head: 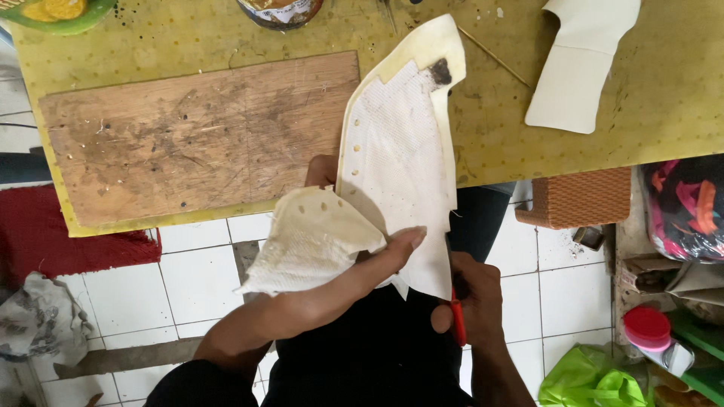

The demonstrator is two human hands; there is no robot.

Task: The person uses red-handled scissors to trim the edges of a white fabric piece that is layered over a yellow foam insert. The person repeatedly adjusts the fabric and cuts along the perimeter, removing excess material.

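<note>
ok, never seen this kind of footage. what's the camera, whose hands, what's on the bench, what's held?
One camera, worn on a person's head, looks down at their own two bare hands; there is no robot. The left hand grips a cream shoe-upper piece with white mesh lining and punched holes. The right hand holds red-handled scissors at the piece's lower edge; the blades are hidden. On the yellow-green table lie a scarred wooden board and another cream cut piece. Below is white tiled floor.
</note>
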